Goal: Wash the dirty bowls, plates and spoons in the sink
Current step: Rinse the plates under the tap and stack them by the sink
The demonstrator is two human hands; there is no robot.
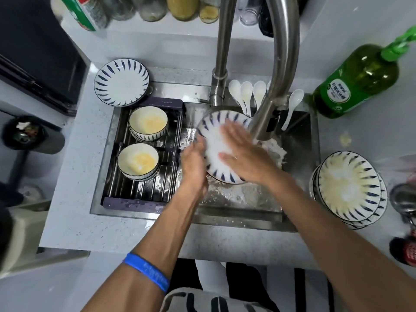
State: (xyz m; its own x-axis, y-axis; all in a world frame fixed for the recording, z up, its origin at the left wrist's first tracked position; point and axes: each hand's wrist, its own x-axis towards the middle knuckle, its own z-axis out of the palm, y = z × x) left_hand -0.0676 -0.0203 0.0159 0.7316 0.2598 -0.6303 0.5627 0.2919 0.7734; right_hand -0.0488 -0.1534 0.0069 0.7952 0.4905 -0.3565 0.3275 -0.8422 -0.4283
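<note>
A white plate with blue dashes (212, 134) is held tilted over the steel sink (247, 199), under the tap's spout. My left hand (193, 164) grips its left rim. My right hand (243, 154) lies flat on the plate's face with the fingers spread. Water runs beside the plate. Two bowls with yellow residue (147, 122) (137, 159) stand on stacked bowls on the rack (144, 192) in the sink's left half. A stack of soiled plates (349, 188) sits on the counter to the right. Several white spoons (246, 93) lie behind the sink. One clean-looking plate (121, 82) rests at the back left.
The curved steel tap (276, 75) arches over the sink's middle. A green dish-soap bottle (355, 84) leans at the back right. Jars and bottles line the back ledge (157, 10). A metal object (405, 199) sits at the right edge of the counter.
</note>
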